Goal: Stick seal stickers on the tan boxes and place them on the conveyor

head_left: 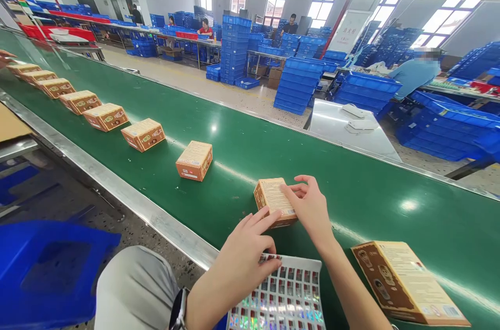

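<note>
A brown and cream box (pixel 276 195) lies on the green conveyor belt (pixel 219 122) between my hands. The fingers of my right hand (pixel 310 205) are bent over its right side, the thumb on its top. My left hand (pixel 248 249) has its forefingers at the box's near left edge, while its thumb and another finger pinch the top edge of a sheet of small shiny stickers (pixel 281 293). A larger-looking box (pixel 406 283) sits at the lower right, beyond my right forearm. To the left, another box (pixel 194 161) stands on the belt.
Several more boxes (pixel 105 116) line the belt toward the upper left, where another person's hand (pixel 5 54) shows. A metal rail (pixel 156 220) edges the near side. Across the belt are stacked blue crates (pixel 299 83) and a person in blue (pixel 416 75). A blue bin (pixel 50 273) is lower left.
</note>
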Demonstrator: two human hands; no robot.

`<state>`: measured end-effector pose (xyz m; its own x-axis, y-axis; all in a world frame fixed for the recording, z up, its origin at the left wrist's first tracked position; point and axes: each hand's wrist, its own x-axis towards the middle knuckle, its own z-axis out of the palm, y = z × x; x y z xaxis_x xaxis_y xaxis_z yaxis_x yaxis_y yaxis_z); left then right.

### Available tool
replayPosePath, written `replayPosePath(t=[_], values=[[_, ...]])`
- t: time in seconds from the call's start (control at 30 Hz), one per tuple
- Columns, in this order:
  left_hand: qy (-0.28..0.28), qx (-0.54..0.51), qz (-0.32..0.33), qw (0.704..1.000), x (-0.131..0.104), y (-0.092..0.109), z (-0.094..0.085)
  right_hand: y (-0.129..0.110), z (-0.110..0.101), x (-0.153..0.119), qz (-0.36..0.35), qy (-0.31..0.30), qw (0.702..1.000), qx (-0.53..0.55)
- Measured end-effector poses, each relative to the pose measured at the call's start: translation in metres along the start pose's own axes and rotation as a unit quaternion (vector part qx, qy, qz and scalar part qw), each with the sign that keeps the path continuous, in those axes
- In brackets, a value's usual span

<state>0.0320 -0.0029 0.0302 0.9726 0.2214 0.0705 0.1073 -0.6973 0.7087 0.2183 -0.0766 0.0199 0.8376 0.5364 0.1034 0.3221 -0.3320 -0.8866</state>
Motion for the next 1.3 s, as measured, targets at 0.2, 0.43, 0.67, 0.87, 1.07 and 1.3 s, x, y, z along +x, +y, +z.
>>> replayPosePath(t=[0.2,0.43,0.67,0.87,1.07,1.3], values=[[0.048,-0.125,-0.084,0.987,-0.013,0.007,-0.010,-0.019,-0.031,-0.017,-0.062,-0.014,0.996,-0.056],[0.060,-0.224,-0.167,0.958,-0.027,0.014,-0.036,-0.037,-0.043,-0.072,-0.232,-0.315,0.917,-0.078],[0.060,-0.231,-0.207,0.949,-0.037,0.005,-0.045,-0.024,-0.035,-0.071,-0.264,-0.316,0.905,-0.107],[0.054,-0.205,-0.188,0.959,-0.040,0.008,-0.046,-0.041,-0.029,-0.072,-0.314,-0.308,0.888,-0.134],[0.082,-0.185,-0.199,0.959,-0.040,0.004,-0.041,-0.042,-0.015,-0.075,-0.487,-0.178,0.840,-0.161],[0.122,-0.185,-0.198,0.955,-0.046,-0.013,-0.048,-0.044,-0.018,-0.068,-0.331,-0.234,0.914,-0.029]])
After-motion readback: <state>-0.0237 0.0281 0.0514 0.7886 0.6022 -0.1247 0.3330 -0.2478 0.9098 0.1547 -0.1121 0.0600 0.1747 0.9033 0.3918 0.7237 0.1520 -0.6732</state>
